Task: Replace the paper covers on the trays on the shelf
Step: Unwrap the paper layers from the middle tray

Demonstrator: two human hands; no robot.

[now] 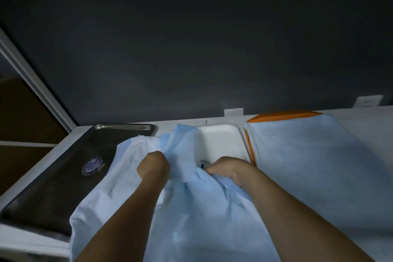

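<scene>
Both left hand (154, 165) and right hand (228, 169) grip paper cover (191, 208); steel tray (61, 185) logo (91, 165) unreadable.

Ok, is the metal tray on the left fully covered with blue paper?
No, most of the metal tray lies bare; the crumpled blue paper only overlaps its right side.
</scene>
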